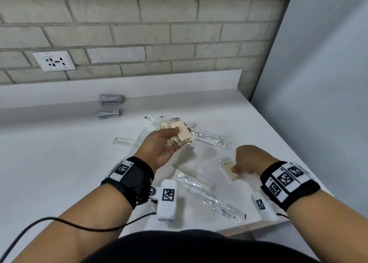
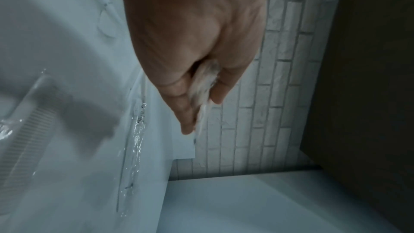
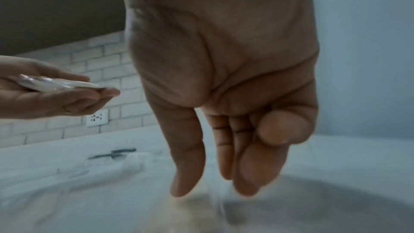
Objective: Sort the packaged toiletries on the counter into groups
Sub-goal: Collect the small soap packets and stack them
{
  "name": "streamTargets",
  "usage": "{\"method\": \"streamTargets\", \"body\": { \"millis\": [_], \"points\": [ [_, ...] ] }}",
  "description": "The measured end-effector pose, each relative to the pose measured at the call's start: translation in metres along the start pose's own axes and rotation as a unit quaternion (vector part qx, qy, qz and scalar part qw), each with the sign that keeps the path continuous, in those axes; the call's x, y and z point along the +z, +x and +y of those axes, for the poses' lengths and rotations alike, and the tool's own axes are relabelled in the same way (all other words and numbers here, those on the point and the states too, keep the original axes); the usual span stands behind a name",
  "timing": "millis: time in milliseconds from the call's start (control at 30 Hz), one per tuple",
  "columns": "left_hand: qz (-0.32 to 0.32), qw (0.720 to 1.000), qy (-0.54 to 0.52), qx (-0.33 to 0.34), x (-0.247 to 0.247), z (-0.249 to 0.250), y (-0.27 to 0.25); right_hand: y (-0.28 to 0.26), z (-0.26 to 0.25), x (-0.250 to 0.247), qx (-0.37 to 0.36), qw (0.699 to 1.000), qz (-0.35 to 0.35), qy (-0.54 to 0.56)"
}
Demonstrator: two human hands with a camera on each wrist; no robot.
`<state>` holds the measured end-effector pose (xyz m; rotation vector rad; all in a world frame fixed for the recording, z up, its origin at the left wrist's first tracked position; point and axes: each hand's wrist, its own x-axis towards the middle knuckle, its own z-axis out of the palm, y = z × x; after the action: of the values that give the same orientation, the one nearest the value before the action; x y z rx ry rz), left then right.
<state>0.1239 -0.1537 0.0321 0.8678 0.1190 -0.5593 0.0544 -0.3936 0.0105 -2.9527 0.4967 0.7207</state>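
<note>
My left hand (image 1: 180, 133) is raised above the white counter (image 1: 59, 163), thumb and fingers pinching a small stack of cream packets (image 1: 184, 134) in clear wrap. The left wrist view shows the same packets (image 2: 205, 81) pressed between the fingers (image 2: 186, 112). Lower right, my right hand (image 1: 236, 169) reaches down to a single cream packet (image 1: 229, 168) lying flat. Its thumb and fingers (image 3: 246, 174) point straight down with their tips at the blurred packet (image 3: 192, 208), nothing clamped between them.
Wrapped combs (image 1: 191, 173) (image 1: 123, 141) and long clear toothbrush packs (image 1: 211, 201) (image 1: 209, 138) lie scattered mid-counter. Two stacks of grey sachets (image 1: 111, 99) (image 1: 109, 113) sit at the back. A wall socket (image 1: 54, 61) is in the brick wall. The counter ends close on the right and front.
</note>
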Motion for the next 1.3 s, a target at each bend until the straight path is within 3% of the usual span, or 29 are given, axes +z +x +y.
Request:
{"method": "streamTargets", "body": {
  "millis": [33,100,167,200,267,567,700,767,867,967,1033,1133,1200,1300],
  "points": [
    [0.008,1.0,0.028,0.011,0.003,-0.002,-0.001,-0.002,-0.002,-0.006,-0.016,0.998,0.054,0.005],
    [0.011,0.997,0.064,0.029,0.006,-0.007,-0.002,-0.01,-0.012,-0.025,-0.083,0.969,0.122,0.197],
    [0.0,0.996,0.08,0.04,0.009,-0.011,-0.003,-0.025,-0.032,-0.043,-0.164,0.873,0.124,0.442],
    [-0.012,0.995,0.089,0.041,0.011,-0.013,-0.004,-0.031,-0.041,-0.049,-0.186,0.835,0.124,0.503],
    [-0.036,0.993,0.103,0.043,0.014,-0.016,-0.008,-0.035,-0.053,-0.053,-0.201,0.801,0.137,0.547],
    [-0.042,0.985,0.148,0.072,0.008,-0.011,-0.015,-0.027,-0.064,-0.042,-0.208,0.768,0.08,0.601],
    [-0.037,0.981,0.173,0.078,0.006,-0.007,-0.015,-0.023,-0.069,-0.043,-0.201,0.762,0.101,0.607],
    [-0.028,0.98,0.179,0.086,0.004,-0.005,-0.013,-0.022,-0.071,-0.043,-0.224,0.758,0.067,0.609],
    [-0.016,0.981,0.174,0.089,0.004,-0.003,-0.011,-0.02,-0.074,-0.04,-0.258,0.76,0.01,0.596],
    [-0.014,0.982,0.176,0.064,0.006,-0.002,-0.01,-0.016,-0.072,-0.039,-0.246,0.774,0.027,0.582],
    [-0.023,0.988,0.153,0.013,0.006,-0.001,-0.011,-0.008,-0.058,-0.043,-0.216,0.79,0.05,0.571],
    [-0.067,0.992,0.088,-0.062,-0.001,0.002,-0.017,0.005,-0.021,-0.043,-0.152,0.859,0.053,0.486],
    [-0.087,0.989,0.094,-0.073,-0.008,0.002,-0.019,0.012,0.001,-0.032,-0.096,0.925,0.005,0.367],
    [-0.059,0.991,0.097,-0.074,-0.014,0.0,-0.019,0.013,0.01,-0.009,-0.041,0.974,-0.083,0.207]
  ]
}}
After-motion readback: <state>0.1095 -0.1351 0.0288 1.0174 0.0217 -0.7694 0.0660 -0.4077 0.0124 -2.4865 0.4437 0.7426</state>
